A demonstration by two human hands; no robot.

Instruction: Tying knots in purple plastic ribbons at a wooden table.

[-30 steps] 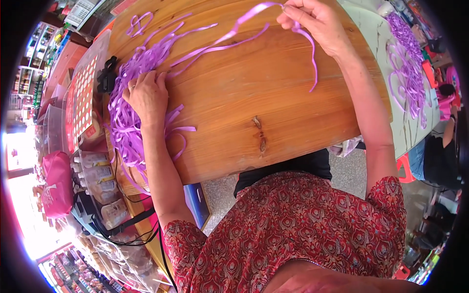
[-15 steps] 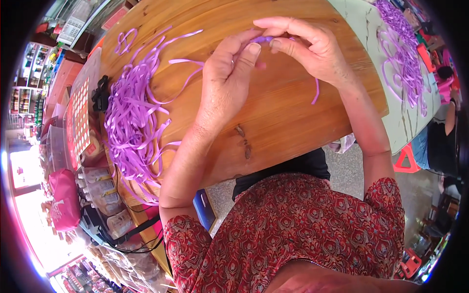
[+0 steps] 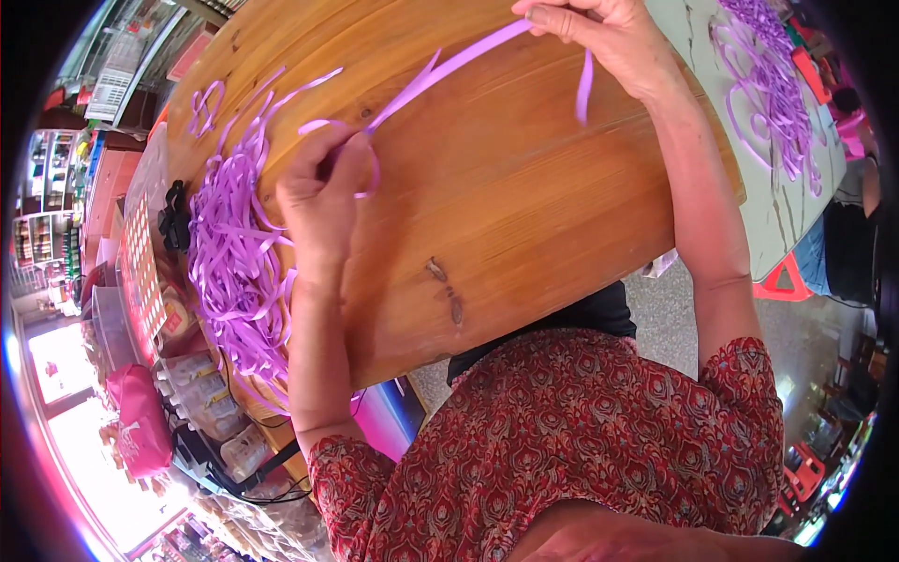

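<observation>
A purple ribbon [image 3: 451, 67] is stretched between my two hands above the wooden table [image 3: 524, 206]. My left hand [image 3: 323, 192] is closed round its lower end, near a pile of purple ribbons [image 3: 239, 248] at the table's left side. At the far edge of the picture my right hand [image 3: 599, 37] pinches the other end between thumb and fingers, partly cut off by the frame. A loose tail of ribbon hangs below the right hand, and a short tip sticks up midway along the stretch. Another loop curls about the left hand.
More purple ribbons [image 3: 770, 103] lie on a pale marbled table [image 3: 796, 225] at the right. A black clip-like object [image 3: 174, 215] sits left of the pile. Below it are a pink bag [image 3: 140, 421] and plastic packages. A red stool [image 3: 785, 279] and another person [image 3: 852, 244] are at the right.
My hands have drawn apart: the left moved down and left, the right up and slightly right. The ribbon, bunched between the fingers before, is now pulled out straight.
</observation>
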